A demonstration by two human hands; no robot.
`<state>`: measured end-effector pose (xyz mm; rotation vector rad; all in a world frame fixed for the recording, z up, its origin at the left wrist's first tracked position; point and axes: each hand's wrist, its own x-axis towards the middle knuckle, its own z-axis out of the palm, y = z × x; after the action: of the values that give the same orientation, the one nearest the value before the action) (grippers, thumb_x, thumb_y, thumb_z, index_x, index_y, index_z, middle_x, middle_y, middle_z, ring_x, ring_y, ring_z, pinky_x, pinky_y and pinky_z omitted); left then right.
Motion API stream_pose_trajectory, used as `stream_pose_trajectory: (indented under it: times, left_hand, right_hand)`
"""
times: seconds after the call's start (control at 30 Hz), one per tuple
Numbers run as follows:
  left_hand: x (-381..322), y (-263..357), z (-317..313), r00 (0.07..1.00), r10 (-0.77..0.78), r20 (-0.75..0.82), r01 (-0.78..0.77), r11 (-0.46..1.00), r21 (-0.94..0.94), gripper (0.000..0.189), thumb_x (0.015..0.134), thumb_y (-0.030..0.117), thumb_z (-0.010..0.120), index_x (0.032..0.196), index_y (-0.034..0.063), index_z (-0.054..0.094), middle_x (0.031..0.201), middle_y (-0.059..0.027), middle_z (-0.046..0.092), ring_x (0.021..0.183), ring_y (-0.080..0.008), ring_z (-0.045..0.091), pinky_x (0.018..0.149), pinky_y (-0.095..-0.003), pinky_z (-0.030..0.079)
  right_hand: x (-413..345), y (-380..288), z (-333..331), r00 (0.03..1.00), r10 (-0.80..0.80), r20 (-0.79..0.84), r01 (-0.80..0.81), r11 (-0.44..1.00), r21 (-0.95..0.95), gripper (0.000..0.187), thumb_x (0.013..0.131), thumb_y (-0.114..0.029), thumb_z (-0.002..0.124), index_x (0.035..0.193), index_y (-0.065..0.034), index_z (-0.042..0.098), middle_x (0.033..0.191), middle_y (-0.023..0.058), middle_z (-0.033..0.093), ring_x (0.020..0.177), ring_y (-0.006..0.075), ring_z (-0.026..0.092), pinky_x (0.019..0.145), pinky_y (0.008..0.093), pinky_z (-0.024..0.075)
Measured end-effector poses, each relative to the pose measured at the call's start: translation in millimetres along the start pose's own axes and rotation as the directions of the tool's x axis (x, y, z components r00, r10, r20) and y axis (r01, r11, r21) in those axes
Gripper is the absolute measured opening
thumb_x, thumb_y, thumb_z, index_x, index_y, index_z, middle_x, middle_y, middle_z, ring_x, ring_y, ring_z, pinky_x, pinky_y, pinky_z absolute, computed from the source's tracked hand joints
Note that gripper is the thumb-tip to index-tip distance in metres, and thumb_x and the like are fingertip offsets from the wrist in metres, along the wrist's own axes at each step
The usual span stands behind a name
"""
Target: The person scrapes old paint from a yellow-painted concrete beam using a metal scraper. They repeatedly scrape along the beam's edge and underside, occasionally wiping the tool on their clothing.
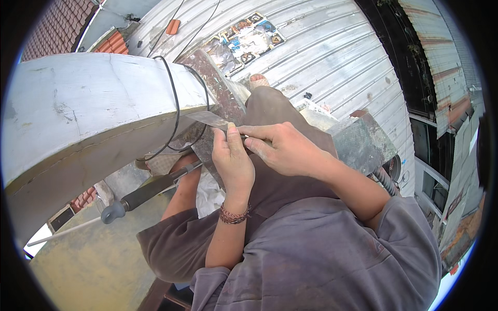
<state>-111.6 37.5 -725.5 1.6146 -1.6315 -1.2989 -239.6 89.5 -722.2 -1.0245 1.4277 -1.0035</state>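
Observation:
My left hand (233,159) is closed around the near part of a flat metal blade (208,118), which looks like a putty knife, with its wide end pointing left toward the pale curved concrete edge (116,89). The thumb of that hand lies on the metal. Just to the right, my right hand (278,149) pinches a small thin piece by the blade's handle end, between thumb and forefinger; what it is cannot be made out. A black cable (177,105) loops over the concrete, close to the blade's tip.
A pole with a black grip (149,192) lies at lower left. Paint-stained boards (233,93) are under and beside my legs. A grimy block (363,142) stands at right. Beyond are a corrugated metal roof (330,58) and a littered tray (249,39).

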Motion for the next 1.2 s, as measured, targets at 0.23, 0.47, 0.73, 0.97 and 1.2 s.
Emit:
stream_pose_trajectory:
  times: [0.23,0.47,0.73,0.97,1.2]
  left_hand:
    - [14.9,3.1,-3.0,0.999,0.016,0.052,-0.007,0.988,-0.153,0.030,0.105,0.019,0.046,0.118,-0.0071,0.054,0.078,-0.0065,0.060,0.070,-0.0094,0.052,0.062,-0.0285,0.045]
    - [8.3,7.5,-0.6,0.999,0.018,0.044,-0.010,0.985,-0.174,0.029,0.106,0.018,0.045,0.119,-0.0065,0.054,0.084,-0.0065,0.062,0.075,-0.0101,0.056,0.066,-0.0281,0.048]
    - [11.6,3.0,-1.0,0.999,0.021,0.026,-0.016,0.986,-0.166,0.031,0.106,0.019,0.045,0.120,-0.0074,0.053,0.084,-0.0073,0.063,0.074,-0.0102,0.058,0.065,-0.0280,0.050]
    - [12.4,5.6,2.2,1.000,-0.021,0.011,0.023,0.970,-0.241,0.029,0.106,0.020,0.045,0.110,-0.0068,0.055,0.084,-0.0074,0.064,0.073,-0.0099,0.058,0.063,-0.0281,0.050]
    - [18.3,10.3,0.6,0.994,-0.074,0.081,0.098,0.933,-0.346,0.025,0.105,0.019,0.047,0.117,-0.0019,0.053,0.095,-0.0049,0.061,0.083,-0.0077,0.059,0.070,-0.0245,0.052]
  right_hand:
    - [9.7,-13.5,-2.7,1.000,-0.003,-0.021,0.002,0.999,-0.051,0.033,0.095,-0.017,0.054,0.124,-0.0043,0.066,0.084,0.0249,0.069,0.068,0.0361,0.066,0.068,0.0408,0.0513]
    - [8.7,-26.2,-13.4,0.997,0.071,0.041,-0.067,0.993,-0.099,0.032,0.095,-0.017,0.056,0.123,-0.0050,0.066,0.083,0.0244,0.068,0.070,0.0342,0.064,0.070,0.0409,0.0505]
    - [11.9,-27.1,-13.4,0.999,0.016,0.043,-0.010,0.991,-0.137,0.033,0.097,-0.016,0.058,0.128,-0.0083,0.065,0.082,0.0217,0.069,0.061,0.0228,0.061,0.064,0.0360,0.0492]
    - [17.2,-19.6,-15.2,0.997,0.031,0.073,-0.025,0.996,-0.084,0.034,0.096,-0.015,0.058,0.128,-0.0063,0.064,0.087,0.0219,0.071,0.069,0.0247,0.065,0.069,0.0365,0.0505]
    - [21.6,-20.0,-18.1,0.993,0.061,0.104,-0.051,0.994,-0.096,0.032,0.095,-0.019,0.054,0.120,-0.0049,0.068,0.089,0.0239,0.071,0.081,0.0376,0.069,0.077,0.0416,0.0521]
